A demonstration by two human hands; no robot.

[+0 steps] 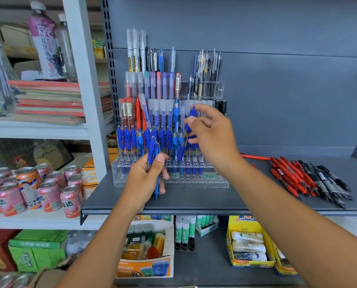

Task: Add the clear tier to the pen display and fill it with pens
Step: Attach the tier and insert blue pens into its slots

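Working at the tier (215,183), sitting at the display's (173,90) foot near the shelf's (215,201) left edge. Pinching a tilted blue pen (182,150) over it in the right hand (212,136). Gripping a bunch of pens (153,150) in the left hand (144,179), just in front. Lying by the right edge, red and black pens (310,179).

bottle (44,38): NFC | yellow box (244,226): miffy | price tag (209,175) on clear tier (222,183): ¥2.0
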